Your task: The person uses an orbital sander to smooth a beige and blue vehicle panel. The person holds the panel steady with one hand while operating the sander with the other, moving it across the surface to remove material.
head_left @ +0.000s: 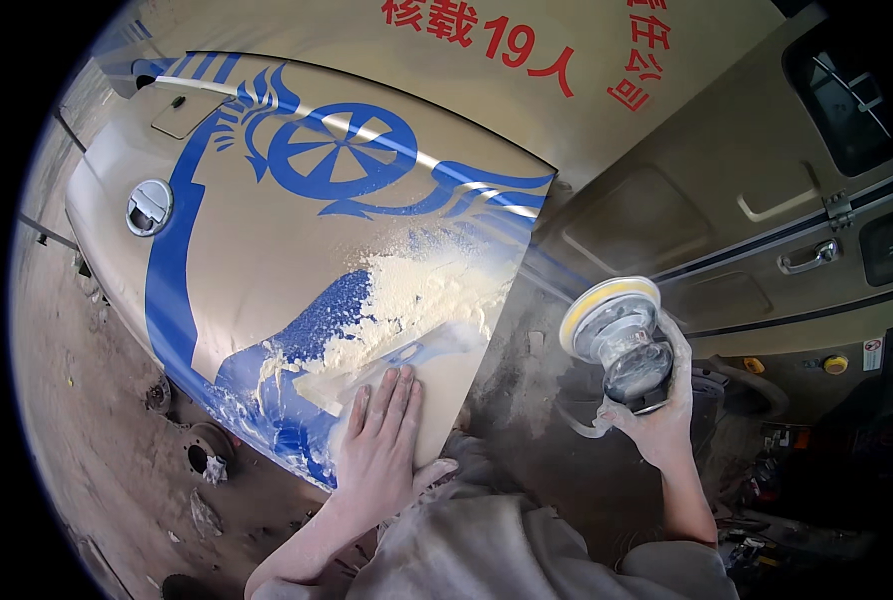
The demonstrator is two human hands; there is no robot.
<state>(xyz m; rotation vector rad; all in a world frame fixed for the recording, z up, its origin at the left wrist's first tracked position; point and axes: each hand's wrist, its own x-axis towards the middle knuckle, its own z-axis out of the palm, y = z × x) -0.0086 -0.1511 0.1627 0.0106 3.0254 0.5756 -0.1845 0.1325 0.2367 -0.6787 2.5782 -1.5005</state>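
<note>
My left hand (382,435) lies palm down on the near edge of a tan vehicle panel (277,250), its fingers stretched forward and holding nothing. Just beyond the fingertips is a smooth pale patch (407,362) bordered by rough, crumbly cream filler (412,290). Around the filler, blue painted graphics and loose pale dust cover part of the panel. Off its right edge, my right hand (659,415) grips a dusty round disc sander (635,365) by its body. The sander's yellow-rimmed pad (612,305) is turned upward, away from the panel.
To the right stands a tan vehicle door (707,220) with a chrome handle (810,257). A round metal filler cap (150,207) sits on the panel's left part. On the dirt floor at left lie a rusty hub-like part (207,450) and scraps. Dark clutter fills the lower right.
</note>
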